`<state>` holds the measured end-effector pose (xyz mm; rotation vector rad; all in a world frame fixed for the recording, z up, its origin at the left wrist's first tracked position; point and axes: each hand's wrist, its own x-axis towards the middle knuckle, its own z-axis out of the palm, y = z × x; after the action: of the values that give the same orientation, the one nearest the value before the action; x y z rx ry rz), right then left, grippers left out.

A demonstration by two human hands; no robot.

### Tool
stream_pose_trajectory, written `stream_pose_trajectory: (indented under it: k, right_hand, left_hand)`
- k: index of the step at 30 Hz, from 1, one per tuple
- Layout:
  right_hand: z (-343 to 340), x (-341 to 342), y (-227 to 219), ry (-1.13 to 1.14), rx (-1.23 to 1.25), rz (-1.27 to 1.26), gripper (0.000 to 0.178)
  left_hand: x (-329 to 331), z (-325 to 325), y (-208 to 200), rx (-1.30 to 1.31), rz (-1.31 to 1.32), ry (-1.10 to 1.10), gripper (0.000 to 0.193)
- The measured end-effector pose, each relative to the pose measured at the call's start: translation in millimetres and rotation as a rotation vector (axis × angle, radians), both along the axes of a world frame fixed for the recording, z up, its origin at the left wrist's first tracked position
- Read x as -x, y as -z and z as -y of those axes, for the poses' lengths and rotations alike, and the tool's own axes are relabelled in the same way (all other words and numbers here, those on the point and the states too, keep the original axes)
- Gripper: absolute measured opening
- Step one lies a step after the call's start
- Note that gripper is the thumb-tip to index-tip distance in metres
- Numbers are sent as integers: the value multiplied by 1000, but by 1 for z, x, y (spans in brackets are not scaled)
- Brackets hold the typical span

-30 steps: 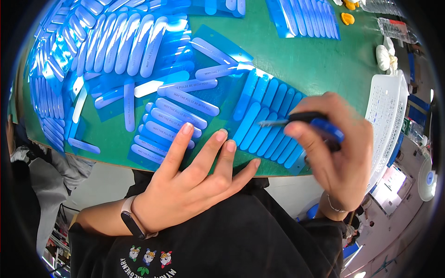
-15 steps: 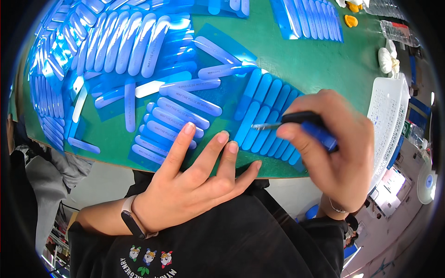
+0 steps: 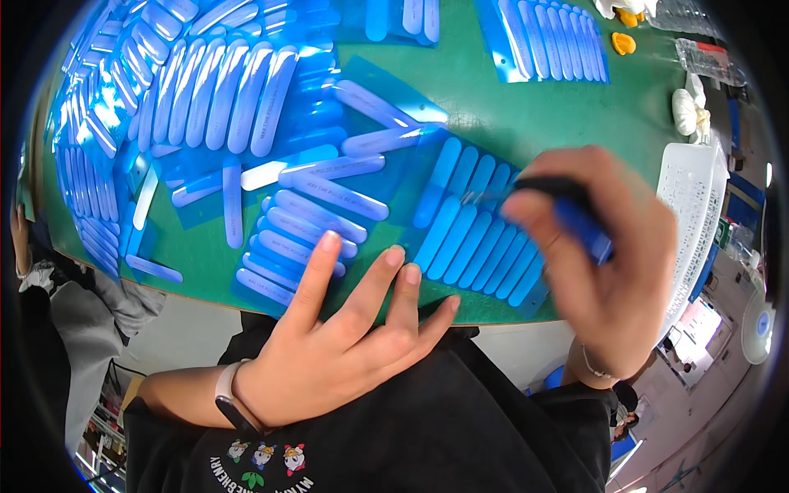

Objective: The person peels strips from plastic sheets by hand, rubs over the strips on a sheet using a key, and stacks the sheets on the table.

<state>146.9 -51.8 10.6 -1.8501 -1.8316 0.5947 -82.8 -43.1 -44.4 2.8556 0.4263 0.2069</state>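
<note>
My left hand (image 3: pixel 349 341) is spread with its fingers apart and holds nothing. Its index fingertip touches a group of pale blue printed strips (image 3: pixel 283 246), while its other fingertips rest by the table's near edge. Closed around a blue-and-black-handled tool (image 3: pixel 585 232), my right hand (image 3: pixel 620 271) is blurred by motion. The tool's thin metal tip points left, over a translucent blue sheet with rows of rounded bright blue strips (image 3: pixel 450 240). From this angle I cannot tell whether the tip touches the sheet.
Piles of blue sheets with pale strips (image 3: pixel 218 99) cover the left of the green table (image 3: pixel 501 107). Another strip sheet (image 3: pixel 551 41) lies at the back. A white perforated basket (image 3: pixel 686 189) stands at the right edge, near a yellow piece (image 3: pixel 624 43) and clear plastic packaging (image 3: pixel 707 59).
My right hand and the tool have moved slightly right, and the tip sits higher on the strip sheet. My left hand keeps its place. The whole view has shifted a little.
</note>
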Motion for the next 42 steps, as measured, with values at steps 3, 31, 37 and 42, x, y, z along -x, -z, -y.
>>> stream_pose_trajectory:
  k: [3,31,37,42]
  right_hand:
    - [-3,-1,-6,183,57,-180,15]
    - [-25,-7,3,-122,76,-13,16]
    - [-29,-20,-4,77,-33,98,20]
    - [-18,-15,0,-107,63,-54,18]
  left_hand:
    - [-4,2,-5,-1,6,-92,46]
    - [-23,-14,-10,135,59,-111,9]
    - [-24,-15,-9,83,40,-74,11]
    - [-23,-14,-11,122,37,-65,10]
